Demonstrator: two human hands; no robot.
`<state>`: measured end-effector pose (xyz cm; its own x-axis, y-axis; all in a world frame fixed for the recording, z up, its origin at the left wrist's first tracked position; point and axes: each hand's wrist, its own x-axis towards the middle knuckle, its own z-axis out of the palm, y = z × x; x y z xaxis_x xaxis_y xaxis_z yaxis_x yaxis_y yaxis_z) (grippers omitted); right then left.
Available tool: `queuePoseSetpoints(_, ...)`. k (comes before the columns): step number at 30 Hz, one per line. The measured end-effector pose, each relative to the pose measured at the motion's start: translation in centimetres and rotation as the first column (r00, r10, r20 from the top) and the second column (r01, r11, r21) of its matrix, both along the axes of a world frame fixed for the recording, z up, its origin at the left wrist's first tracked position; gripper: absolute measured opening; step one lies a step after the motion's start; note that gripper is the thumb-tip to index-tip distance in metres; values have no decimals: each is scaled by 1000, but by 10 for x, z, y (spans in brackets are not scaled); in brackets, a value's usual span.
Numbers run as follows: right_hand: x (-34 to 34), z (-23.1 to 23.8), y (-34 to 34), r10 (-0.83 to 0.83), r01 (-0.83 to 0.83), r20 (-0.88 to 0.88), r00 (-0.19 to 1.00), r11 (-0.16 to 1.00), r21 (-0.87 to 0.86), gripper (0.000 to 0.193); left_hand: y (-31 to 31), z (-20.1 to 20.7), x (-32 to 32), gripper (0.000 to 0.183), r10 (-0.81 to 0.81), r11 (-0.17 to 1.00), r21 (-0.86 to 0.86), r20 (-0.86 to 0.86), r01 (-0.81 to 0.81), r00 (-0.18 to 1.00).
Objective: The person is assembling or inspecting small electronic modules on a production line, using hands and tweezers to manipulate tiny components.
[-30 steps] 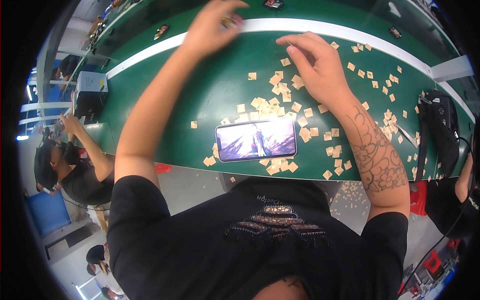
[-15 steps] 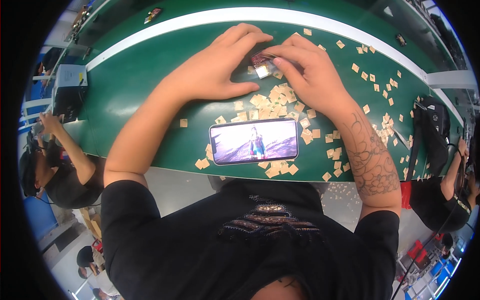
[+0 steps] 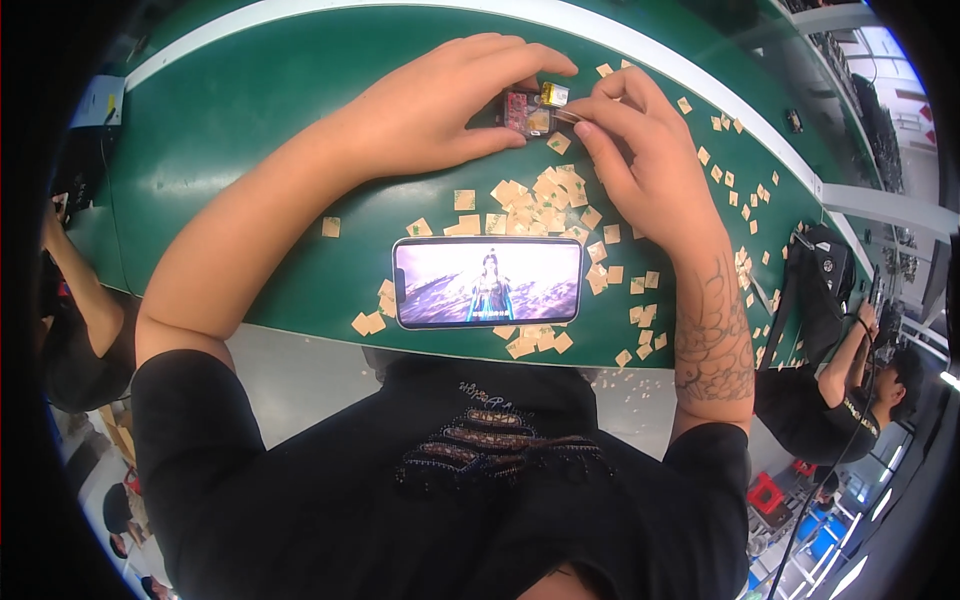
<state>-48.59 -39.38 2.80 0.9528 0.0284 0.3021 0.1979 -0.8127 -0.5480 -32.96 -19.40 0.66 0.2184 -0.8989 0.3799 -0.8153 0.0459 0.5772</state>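
Observation:
A small red-and-black circuit board assembly (image 3: pixel 518 108) lies at the far middle of the green table. My left hand (image 3: pixel 455 105) curls round its left side, thumb at the near edge and fingers beyond the far edge. A small silver-and-yellow battery (image 3: pixel 555 95) sits at the board's upper right corner. My right hand (image 3: pixel 640 135) is closed in a pinch just right of the board. Thin wire-like strands (image 3: pixel 567 115) run from its fingertips to the board; whether they are wires or tool tips I cannot tell.
Many tan square stickers (image 3: pixel 548 195) are piled and scattered over the green table (image 3: pixel 240 270). A phone (image 3: pixel 488 283) playing a video lies near the front edge. A black bag (image 3: pixel 825 285) rests at the right, with a co-worker (image 3: pixel 830 400) beside it. Another person's arm (image 3: pixel 85 285) shows at the left.
The silver-and-yellow battery has gone from the board's near side to its upper right. My left thumb and fingers have closed in on the board, and my right fingertips have drawn back rightward.

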Motion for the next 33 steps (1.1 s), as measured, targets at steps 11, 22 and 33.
queuePoseSetpoints(11,-3,17,25,-99,97,13,995,940,-328,13,1,13,-15,78,52,999,-11,87,-51,995)
queuePoseSetpoints(22,4,-13,5,-122,105,53,991,961,255,13,1,2,-10,78,98,995,-8,-93,-99,991)
queuePoseSetpoints(33,0,2,-7,84,-82,-59,995,996,34,8,4,17,-1,67,118,988,104,-3,-117,993)
